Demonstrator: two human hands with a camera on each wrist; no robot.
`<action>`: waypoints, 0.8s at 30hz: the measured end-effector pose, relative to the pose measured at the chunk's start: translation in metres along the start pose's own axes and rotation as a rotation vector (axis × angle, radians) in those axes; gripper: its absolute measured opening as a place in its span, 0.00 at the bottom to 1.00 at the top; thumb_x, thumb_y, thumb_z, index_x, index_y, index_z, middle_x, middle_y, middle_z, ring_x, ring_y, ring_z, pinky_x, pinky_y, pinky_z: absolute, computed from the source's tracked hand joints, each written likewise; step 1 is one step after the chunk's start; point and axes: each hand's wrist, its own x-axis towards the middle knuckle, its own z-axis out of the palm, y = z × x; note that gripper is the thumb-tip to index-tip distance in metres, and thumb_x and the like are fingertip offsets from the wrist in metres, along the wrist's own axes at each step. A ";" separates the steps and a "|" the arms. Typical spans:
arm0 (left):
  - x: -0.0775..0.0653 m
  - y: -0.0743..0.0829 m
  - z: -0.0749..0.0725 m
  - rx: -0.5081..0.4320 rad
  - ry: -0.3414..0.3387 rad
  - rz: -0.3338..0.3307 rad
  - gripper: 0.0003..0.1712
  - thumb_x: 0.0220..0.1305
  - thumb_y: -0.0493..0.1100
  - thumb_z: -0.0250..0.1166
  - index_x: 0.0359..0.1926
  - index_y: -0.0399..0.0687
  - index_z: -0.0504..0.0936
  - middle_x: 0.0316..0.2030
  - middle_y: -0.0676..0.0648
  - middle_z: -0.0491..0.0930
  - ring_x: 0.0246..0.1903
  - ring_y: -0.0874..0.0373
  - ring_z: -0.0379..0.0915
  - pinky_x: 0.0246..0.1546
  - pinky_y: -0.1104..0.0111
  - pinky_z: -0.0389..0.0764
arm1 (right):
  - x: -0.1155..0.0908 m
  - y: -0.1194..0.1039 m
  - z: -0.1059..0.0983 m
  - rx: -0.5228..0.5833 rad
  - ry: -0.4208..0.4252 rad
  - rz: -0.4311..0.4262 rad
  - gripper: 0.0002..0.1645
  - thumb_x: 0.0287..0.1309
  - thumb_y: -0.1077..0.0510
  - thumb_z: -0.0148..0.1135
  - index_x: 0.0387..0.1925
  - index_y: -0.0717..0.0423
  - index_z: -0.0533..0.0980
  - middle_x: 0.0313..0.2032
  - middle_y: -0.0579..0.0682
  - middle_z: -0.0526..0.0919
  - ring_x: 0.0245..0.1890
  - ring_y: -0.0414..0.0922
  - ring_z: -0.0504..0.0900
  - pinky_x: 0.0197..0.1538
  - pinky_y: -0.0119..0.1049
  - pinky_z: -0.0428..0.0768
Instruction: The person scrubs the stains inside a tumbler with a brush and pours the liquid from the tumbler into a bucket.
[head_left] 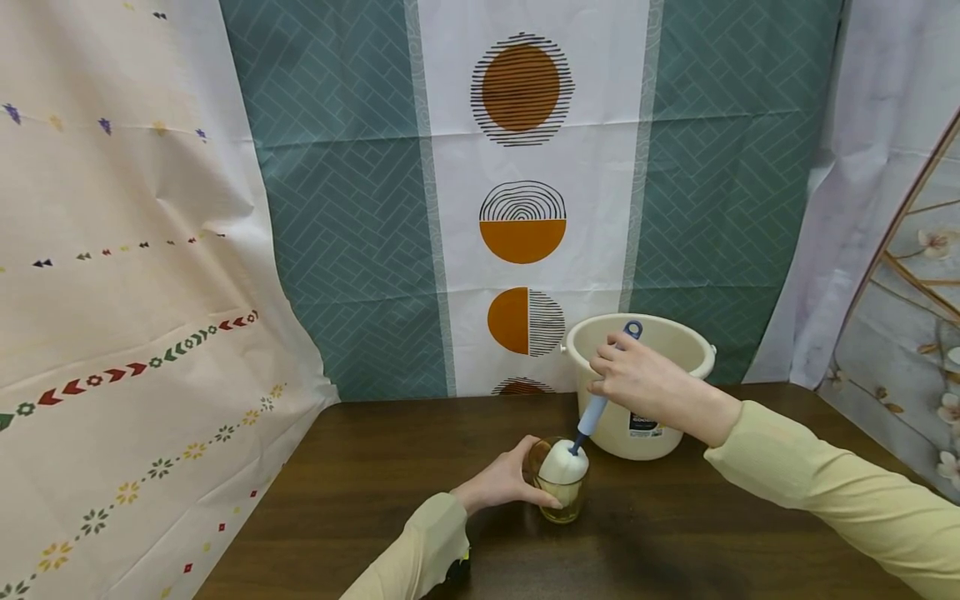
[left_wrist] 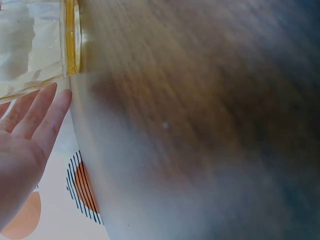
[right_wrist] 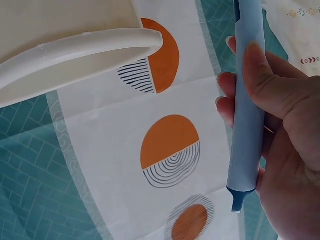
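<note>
In the head view my left hand [head_left: 504, 481] grips an amber glass [head_left: 561, 510], thumb in front and fingers behind it. A bottle brush with a white sponge head [head_left: 562, 461] stands tilted inside the glass. Its blue handle [head_left: 593, 413] leans up to the right. My right hand [head_left: 645, 382] holds that handle near the top, leaving the hanging loop showing above the fingers. The right wrist view shows thumb and fingers wrapped round the handle [right_wrist: 246, 145]. From the left wrist, the glass base [left_wrist: 73, 37] appears beside my spread fingers [left_wrist: 50, 117].
A cream bucket [head_left: 598, 435] with a dark label stands behind the glass, partly under my right forearm. Everything rests on a dark brown wooden table [head_left: 360, 475]. A patterned curtain [head_left: 352, 208] hangs at the back, with printed cloths at both sides.
</note>
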 end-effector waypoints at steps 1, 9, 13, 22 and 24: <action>0.000 0.000 0.000 0.003 0.000 0.000 0.36 0.43 0.47 0.74 0.53 0.53 0.64 0.40 0.58 0.73 0.41 0.64 0.69 0.41 0.68 0.69 | 0.000 0.000 0.000 -0.002 0.007 -0.001 0.15 0.34 0.59 0.74 0.30 0.44 0.82 0.24 0.49 0.73 0.30 0.49 0.68 0.42 0.43 0.64; 0.000 0.000 0.000 0.028 0.001 -0.026 0.39 0.42 0.48 0.74 0.54 0.54 0.63 0.40 0.57 0.74 0.39 0.64 0.70 0.39 0.67 0.70 | 0.000 0.001 0.002 -0.004 0.025 0.009 0.15 0.34 0.59 0.74 0.30 0.45 0.82 0.23 0.50 0.72 0.27 0.49 0.67 0.40 0.42 0.64; 0.000 0.000 0.000 0.031 0.006 -0.035 0.39 0.42 0.48 0.74 0.55 0.54 0.63 0.41 0.57 0.74 0.40 0.64 0.70 0.40 0.67 0.69 | -0.001 0.000 0.000 -0.004 0.024 0.019 0.15 0.34 0.60 0.74 0.30 0.45 0.82 0.23 0.50 0.73 0.28 0.49 0.68 0.41 0.43 0.65; 0.000 -0.001 0.000 0.039 0.017 -0.034 0.39 0.41 0.48 0.75 0.54 0.54 0.64 0.40 0.58 0.74 0.39 0.64 0.70 0.41 0.67 0.69 | -0.002 0.003 0.000 0.008 0.033 0.062 0.14 0.34 0.60 0.74 0.29 0.46 0.81 0.20 0.50 0.69 0.26 0.49 0.67 0.39 0.43 0.65; 0.000 -0.001 0.000 0.037 0.017 -0.032 0.39 0.42 0.48 0.75 0.54 0.54 0.64 0.40 0.58 0.74 0.39 0.64 0.70 0.41 0.67 0.69 | -0.003 0.003 0.000 0.003 0.021 0.072 0.15 0.34 0.61 0.74 0.30 0.47 0.82 0.20 0.50 0.69 0.26 0.49 0.67 0.39 0.43 0.64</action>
